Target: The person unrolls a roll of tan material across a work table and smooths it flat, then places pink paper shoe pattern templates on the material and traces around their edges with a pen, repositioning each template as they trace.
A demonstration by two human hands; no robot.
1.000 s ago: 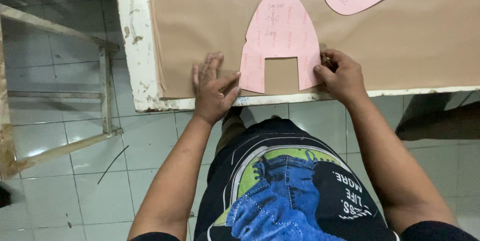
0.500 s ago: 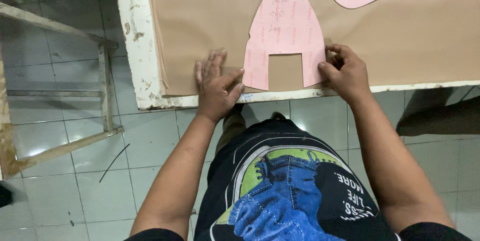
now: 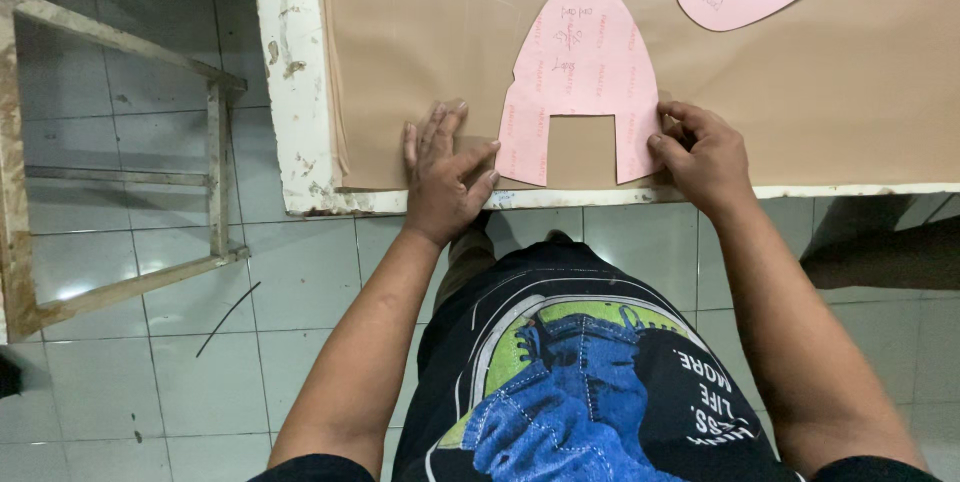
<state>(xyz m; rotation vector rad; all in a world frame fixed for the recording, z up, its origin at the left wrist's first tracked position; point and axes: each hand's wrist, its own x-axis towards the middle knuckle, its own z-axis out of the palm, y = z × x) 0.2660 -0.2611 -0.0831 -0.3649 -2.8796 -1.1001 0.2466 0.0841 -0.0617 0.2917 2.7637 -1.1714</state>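
Two hands press the pink pattern [image 3: 583,82] flat on tan paper [image 3: 800,92]: left hand [image 3: 445,177] spread open, right hand [image 3: 705,154] pinching its edge. Next needs steady holding.

We see no packages, labels, signs or screens here.
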